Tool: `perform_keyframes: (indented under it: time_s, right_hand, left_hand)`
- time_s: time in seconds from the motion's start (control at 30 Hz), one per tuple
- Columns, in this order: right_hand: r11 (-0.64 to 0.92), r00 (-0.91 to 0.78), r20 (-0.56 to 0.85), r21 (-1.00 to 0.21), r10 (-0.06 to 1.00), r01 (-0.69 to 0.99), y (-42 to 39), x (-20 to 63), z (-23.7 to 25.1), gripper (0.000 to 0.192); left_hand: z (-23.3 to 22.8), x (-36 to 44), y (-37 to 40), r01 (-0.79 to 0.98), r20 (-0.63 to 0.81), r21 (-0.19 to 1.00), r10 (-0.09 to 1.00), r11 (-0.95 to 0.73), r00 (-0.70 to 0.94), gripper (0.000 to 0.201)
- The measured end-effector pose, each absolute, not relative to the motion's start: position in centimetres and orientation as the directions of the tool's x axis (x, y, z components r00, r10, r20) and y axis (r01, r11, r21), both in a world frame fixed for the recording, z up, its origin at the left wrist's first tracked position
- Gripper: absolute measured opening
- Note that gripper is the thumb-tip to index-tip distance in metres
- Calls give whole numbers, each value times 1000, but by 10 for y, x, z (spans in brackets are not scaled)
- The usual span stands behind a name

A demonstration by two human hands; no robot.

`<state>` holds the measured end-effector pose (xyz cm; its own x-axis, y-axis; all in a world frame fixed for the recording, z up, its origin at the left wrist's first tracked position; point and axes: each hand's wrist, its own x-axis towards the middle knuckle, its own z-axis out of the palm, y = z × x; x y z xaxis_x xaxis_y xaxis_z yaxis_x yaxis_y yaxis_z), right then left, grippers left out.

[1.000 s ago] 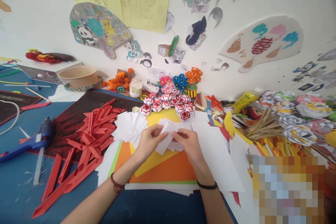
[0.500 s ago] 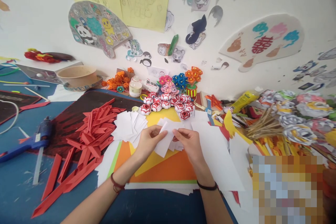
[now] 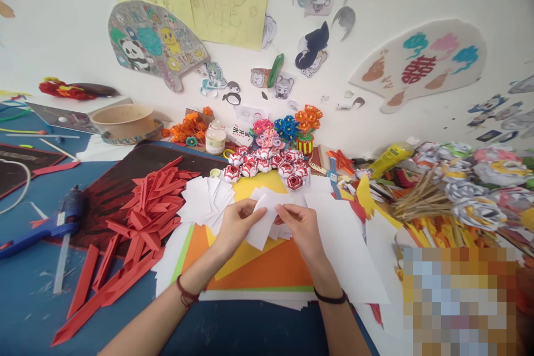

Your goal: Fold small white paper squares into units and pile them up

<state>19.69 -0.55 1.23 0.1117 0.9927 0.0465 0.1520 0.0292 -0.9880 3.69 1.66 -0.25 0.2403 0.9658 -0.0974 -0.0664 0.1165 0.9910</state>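
A small piece of white paper [image 3: 263, 225] is pinched between my two hands, above a stack of coloured sheets. My left hand [image 3: 234, 227] grips its left side between thumb and fingers. The thumb and fingers of my right hand [image 3: 303, 229] are closed at its right edge. Below lie a yellow sheet [image 3: 225, 268] and an orange sheet [image 3: 280, 268]. Cut white paper pieces [image 3: 200, 200] are fanned out left of my hands, and larger white sheets [image 3: 346, 250] lie to the right. Behind my hands sit several red-and-white paper flowers [image 3: 263, 164].
Folded red paper strips [image 3: 144, 208] are heaped at left, near a blue glue gun [image 3: 62, 223]. A beige bowl [image 3: 123, 121] and a glass jar [image 3: 215, 142] stand by the wall. At right are a yellow bottle [image 3: 390, 159], thin sticks [image 3: 419, 200] and white paper flowers [image 3: 478, 212].
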Motion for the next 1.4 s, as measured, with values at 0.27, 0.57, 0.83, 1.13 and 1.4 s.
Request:
perform_keyframes:
  time_s: [0.27, 0.57, 0.83, 1.13, 1.4]
  right_hand:
    - [41, 94, 55, -989, 994, 144, -6, 196, 12, 30]
    - [42, 20, 45, -987, 999, 154, -7, 201, 16, 31]
    - [52, -102, 40, -991, 994, 121, -7, 197, 15, 33]
    - [127, -55, 119, -976, 991, 176, -8, 191, 17, 31]
    - [244, -84, 229, -921, 970, 303, -11, 195, 19, 32]
  left_hand:
    - [-2, 38, 16, -94, -96, 988, 965, 122, 243, 31]
    - [11, 27, 23, -17, -54, 998, 933, 64, 356, 28]
    - [18, 14, 28, 124, 46, 989, 953, -86, 299, 26]
    - [19, 13, 24, 307, 136, 932, 971, -192, 194, 30]
    - [22, 12, 26, 300, 131, 919, 915, -257, 382, 39]
